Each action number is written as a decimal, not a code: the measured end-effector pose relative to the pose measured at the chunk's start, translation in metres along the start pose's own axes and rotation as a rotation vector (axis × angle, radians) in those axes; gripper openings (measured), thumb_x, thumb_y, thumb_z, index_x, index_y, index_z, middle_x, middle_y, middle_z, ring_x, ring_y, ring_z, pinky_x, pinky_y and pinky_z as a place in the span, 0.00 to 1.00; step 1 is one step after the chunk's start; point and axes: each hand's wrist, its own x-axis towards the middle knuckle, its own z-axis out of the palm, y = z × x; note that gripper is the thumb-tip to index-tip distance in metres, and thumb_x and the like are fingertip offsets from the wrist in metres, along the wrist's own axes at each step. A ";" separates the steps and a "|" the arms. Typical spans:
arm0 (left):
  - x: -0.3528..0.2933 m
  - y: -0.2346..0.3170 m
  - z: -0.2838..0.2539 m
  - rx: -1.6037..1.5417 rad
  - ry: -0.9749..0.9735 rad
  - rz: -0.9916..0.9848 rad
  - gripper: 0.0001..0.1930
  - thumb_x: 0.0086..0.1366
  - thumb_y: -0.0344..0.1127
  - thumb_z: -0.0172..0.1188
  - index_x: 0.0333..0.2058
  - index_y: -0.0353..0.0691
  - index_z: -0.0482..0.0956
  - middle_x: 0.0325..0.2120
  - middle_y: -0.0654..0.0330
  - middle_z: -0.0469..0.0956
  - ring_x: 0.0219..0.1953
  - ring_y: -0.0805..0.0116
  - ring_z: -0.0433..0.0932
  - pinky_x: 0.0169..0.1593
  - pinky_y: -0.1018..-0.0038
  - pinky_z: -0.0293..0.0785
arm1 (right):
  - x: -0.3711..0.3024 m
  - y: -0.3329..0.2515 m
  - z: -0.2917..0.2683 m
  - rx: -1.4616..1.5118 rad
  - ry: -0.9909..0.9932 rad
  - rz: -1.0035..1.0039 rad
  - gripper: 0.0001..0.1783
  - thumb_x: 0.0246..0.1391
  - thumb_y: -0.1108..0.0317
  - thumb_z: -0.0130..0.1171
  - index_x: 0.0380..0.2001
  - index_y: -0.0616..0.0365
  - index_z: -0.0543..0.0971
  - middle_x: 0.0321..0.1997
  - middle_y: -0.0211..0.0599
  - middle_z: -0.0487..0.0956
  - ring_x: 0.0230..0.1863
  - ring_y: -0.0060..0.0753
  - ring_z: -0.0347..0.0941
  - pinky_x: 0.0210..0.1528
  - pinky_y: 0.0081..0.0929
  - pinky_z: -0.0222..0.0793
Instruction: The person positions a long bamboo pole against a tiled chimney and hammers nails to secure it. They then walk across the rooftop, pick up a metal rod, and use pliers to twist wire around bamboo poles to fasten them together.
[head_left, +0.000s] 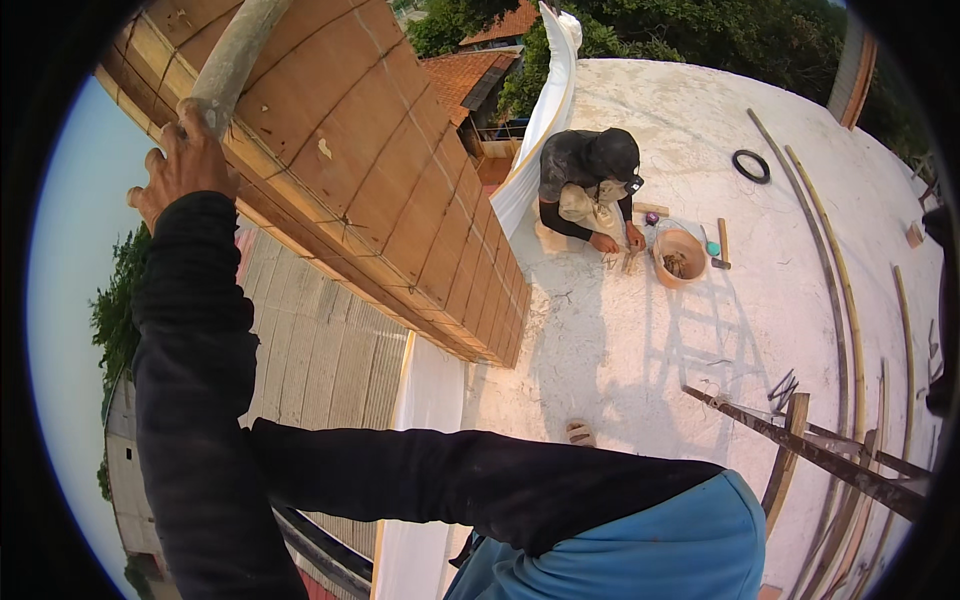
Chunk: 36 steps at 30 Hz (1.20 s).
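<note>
My left hand (pixel 186 165) reaches up at the upper left, its fingers curled around the lower visible part of a thick greyish round pole (pixel 240 62). The pole lies against a tall, tilted-looking plywood box column (pixel 400 170) with timber edges and thin dark lines across its faces. The hand is close to the column's left edge. My right arm (pixel 480 480), black-sleeved below a blue shirt, crosses to the left and passes behind my left forearm. My right hand is hidden there.
A person (pixel 590 185) squats on the pale slab below, hands low beside an orange bucket (pixel 679 258). Near it lies a hammer (pixel 723 243). Further right are a black coil (pixel 751 167), long poles (pixel 830 250) and a dark metal bar (pixel 800 445). A corrugated roof (pixel 320 330) lies below left.
</note>
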 end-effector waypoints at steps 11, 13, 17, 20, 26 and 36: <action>0.028 -0.011 0.031 -0.166 0.098 -0.033 0.34 0.62 0.35 0.64 0.65 0.56 0.61 0.58 0.53 0.77 0.54 0.46 0.82 0.57 0.42 0.71 | -0.020 -0.027 -0.013 -0.175 -0.229 0.116 0.43 0.63 0.54 0.64 0.69 0.65 0.54 0.60 0.47 0.71 0.57 0.40 0.74 0.61 0.38 0.72; 0.030 -0.011 0.031 -0.179 0.114 -0.029 0.35 0.61 0.35 0.65 0.65 0.56 0.60 0.59 0.53 0.76 0.54 0.46 0.82 0.59 0.43 0.70 | -0.021 -0.032 -0.032 -0.230 -0.244 0.154 0.44 0.63 0.54 0.64 0.69 0.66 0.54 0.61 0.48 0.71 0.58 0.41 0.74 0.62 0.38 0.71; 0.032 -0.017 0.040 -0.125 0.089 -0.036 0.38 0.60 0.36 0.66 0.67 0.57 0.58 0.60 0.55 0.75 0.55 0.48 0.82 0.60 0.48 0.72 | -0.029 -0.031 -0.109 -0.365 -0.202 0.293 0.45 0.63 0.56 0.64 0.70 0.69 0.53 0.63 0.50 0.71 0.60 0.42 0.74 0.63 0.37 0.70; 0.031 -0.024 0.048 -0.087 0.131 -0.037 0.41 0.59 0.35 0.66 0.69 0.57 0.57 0.60 0.57 0.76 0.55 0.50 0.82 0.59 0.51 0.73 | -0.045 -0.031 -0.209 -0.446 -0.098 0.345 0.40 0.65 0.57 0.63 0.67 0.71 0.57 0.52 0.47 0.75 0.49 0.34 0.75 0.53 0.31 0.72; 0.026 -0.012 0.038 -0.180 0.093 -0.152 0.44 0.55 0.32 0.68 0.70 0.53 0.59 0.61 0.58 0.75 0.53 0.51 0.81 0.63 0.52 0.69 | -0.118 -0.104 -0.444 -0.654 0.290 0.643 0.16 0.65 0.66 0.54 0.54 0.59 0.72 0.39 0.33 0.78 0.36 0.25 0.75 0.36 0.26 0.71; 0.006 0.006 0.006 -0.104 0.184 -0.084 0.49 0.45 0.37 0.77 0.67 0.48 0.61 0.48 0.57 0.77 0.50 0.55 0.81 0.66 0.49 0.63 | -0.157 -0.269 -0.734 -0.560 0.808 0.752 0.09 0.72 0.64 0.43 0.48 0.52 0.72 0.29 0.38 0.80 0.23 0.34 0.79 0.23 0.31 0.75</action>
